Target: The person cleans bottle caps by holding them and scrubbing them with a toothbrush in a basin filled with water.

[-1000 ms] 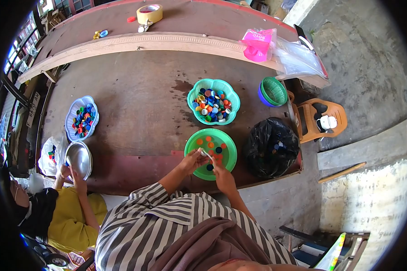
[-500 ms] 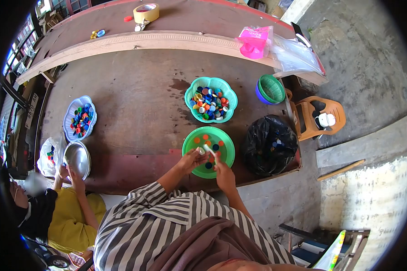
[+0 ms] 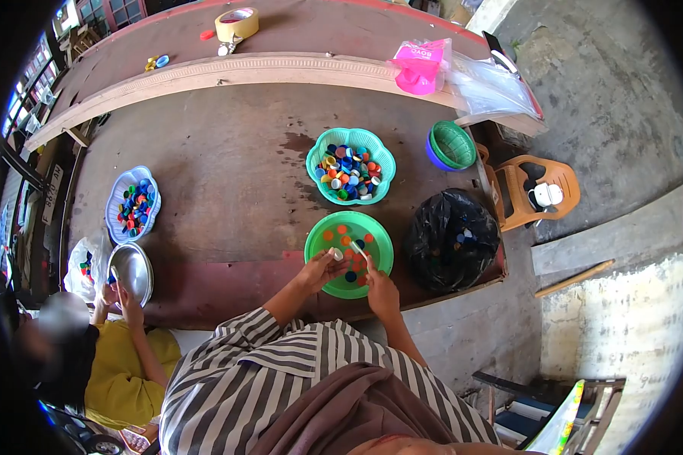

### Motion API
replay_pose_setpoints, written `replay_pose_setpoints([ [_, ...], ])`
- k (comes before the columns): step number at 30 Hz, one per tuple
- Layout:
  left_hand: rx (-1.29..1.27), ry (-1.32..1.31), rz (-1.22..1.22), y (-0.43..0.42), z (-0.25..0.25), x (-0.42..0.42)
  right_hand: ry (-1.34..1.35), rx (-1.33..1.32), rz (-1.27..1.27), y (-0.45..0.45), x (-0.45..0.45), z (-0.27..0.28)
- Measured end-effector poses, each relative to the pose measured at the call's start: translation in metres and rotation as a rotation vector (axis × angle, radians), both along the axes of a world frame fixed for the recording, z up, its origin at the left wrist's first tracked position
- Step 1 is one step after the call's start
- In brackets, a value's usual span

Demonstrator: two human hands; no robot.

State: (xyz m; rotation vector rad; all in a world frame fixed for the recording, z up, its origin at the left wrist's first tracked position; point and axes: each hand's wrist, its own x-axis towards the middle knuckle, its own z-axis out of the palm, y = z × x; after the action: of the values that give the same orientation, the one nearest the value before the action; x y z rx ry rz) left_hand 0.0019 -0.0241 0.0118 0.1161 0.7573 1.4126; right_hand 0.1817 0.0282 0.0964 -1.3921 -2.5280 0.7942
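A round green basin [image 3: 387,262] holds water with orange and dark blue caps in it. Over its left part my left hand [image 3: 320,271] pinches a white cap [image 3: 335,254]. My right hand [image 3: 382,290], at the basin's lower right rim, is closed round a toothbrush [image 3: 359,250], its white head pointing up and left, a little apart from the cap. Behind the basin stands a turquoise scalloped basket [image 3: 388,167] full of mixed coloured caps.
To the right are a black plastic bag [image 3: 453,243], nested green and blue baskets [image 3: 453,145] and an orange chair [image 3: 569,182]. A co-worker [image 3: 125,356] sits at the left by a metal bowl [image 3: 146,277] and a lilac basket [image 3: 112,216]. A wooden ledge [image 3: 281,67] crosses the back.
The toothbrush has moved away from the white cap, and my right hand has shifted slightly right and down. My left hand still holds the cap. The view has shifted slightly.
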Motion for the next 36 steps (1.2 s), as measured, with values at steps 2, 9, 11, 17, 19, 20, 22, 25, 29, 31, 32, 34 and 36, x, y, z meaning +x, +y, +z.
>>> replay_pose_setpoints([
  [2,0.03,-0.015,0.002,0.0,-0.008,-0.002,0.053,-0.073,0.095,-0.007,0.0,-0.004],
  [9,-0.025,-0.013,0.008,-0.003,0.0,0.0,0.045,-0.021,0.017,-0.003,-0.001,-0.005],
  [11,-0.008,0.004,0.012,-0.001,-0.008,-0.003,0.112,-0.063,0.1,-0.011,0.001,-0.014],
  [17,-0.026,-0.016,0.006,-0.001,0.002,0.0,0.04,-0.045,0.043,-0.002,-0.001,0.0],
  [19,-0.016,-0.009,0.002,0.0,-0.006,-0.002,0.166,-0.056,0.053,-0.006,0.0,-0.007],
  [20,0.0,-0.005,-0.003,0.001,-0.01,-0.003,0.136,-0.063,0.112,-0.007,0.002,-0.02],
  [22,0.0,-0.006,-0.013,0.0,-0.005,-0.003,0.104,-0.064,0.173,-0.005,0.001,-0.017],
  [25,0.0,-0.009,-0.005,0.004,0.0,-0.003,-0.052,-0.029,0.044,0.002,0.002,-0.006],
  [29,-0.017,0.003,0.038,0.004,0.003,-0.005,0.11,-0.049,0.14,0.0,0.003,-0.018],
  [31,-0.047,0.087,0.046,0.003,0.011,-0.003,0.034,-0.013,0.135,0.004,0.005,-0.011],
  [32,-0.077,0.172,0.059,0.004,0.014,-0.002,0.021,0.001,0.059,0.009,0.006,-0.006],
  [34,-0.093,0.255,0.066,0.006,0.012,-0.002,0.014,0.01,-0.016,0.01,0.004,0.002],
  [36,-0.112,0.339,0.069,0.005,0.012,-0.003,0.192,0.001,0.181,0.005,0.004,0.002],
])
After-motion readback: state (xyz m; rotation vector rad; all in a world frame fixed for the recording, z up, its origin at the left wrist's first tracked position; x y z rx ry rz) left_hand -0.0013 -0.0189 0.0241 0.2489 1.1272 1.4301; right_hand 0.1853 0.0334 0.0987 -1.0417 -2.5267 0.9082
